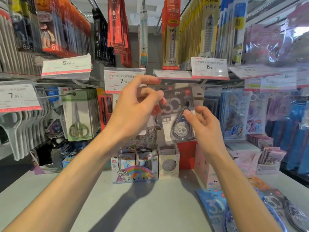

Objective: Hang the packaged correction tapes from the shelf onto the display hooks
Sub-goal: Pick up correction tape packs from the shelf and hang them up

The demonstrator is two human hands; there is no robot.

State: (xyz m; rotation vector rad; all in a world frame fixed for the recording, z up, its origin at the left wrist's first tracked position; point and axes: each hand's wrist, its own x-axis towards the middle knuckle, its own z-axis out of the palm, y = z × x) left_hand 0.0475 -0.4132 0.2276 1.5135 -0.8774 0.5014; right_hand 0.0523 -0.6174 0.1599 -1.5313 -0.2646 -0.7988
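Head view: I see both bare hands raised in front of the display wall, working one grey correction tape pack (178, 113). Left hand (137, 111): thumb and curled fingers pinch the pack at its left edge, near the top; the index finger extends upward toward the price tags. Right hand (203, 124): fingers are loosely curled, and the thumb and index finger hold the lower right edge of the pack, beside the teardrop-shaped dispenser visible through the clear blister. The pack is tilted slightly, its top edge up against the row of price tags; the top of it is blurred, so I cannot tell whether its hang hole is on a hook. Behind the pack I see further grey cards of the same kind hanging. A price tag (122, 81) reading 7.90 sits just above the left hand. On the shelf (137, 203) at lower right, more correction tape packs (247, 213) lie flat in an overlapping pile, blue ones nearest and grey ones at the far right edge. At the back of the shelf stand a rainbow toy box (135, 171) and a small white box (168, 163), side by side. To the left, packaged scissors (78, 118) hang on a hook, well apart from both hands.
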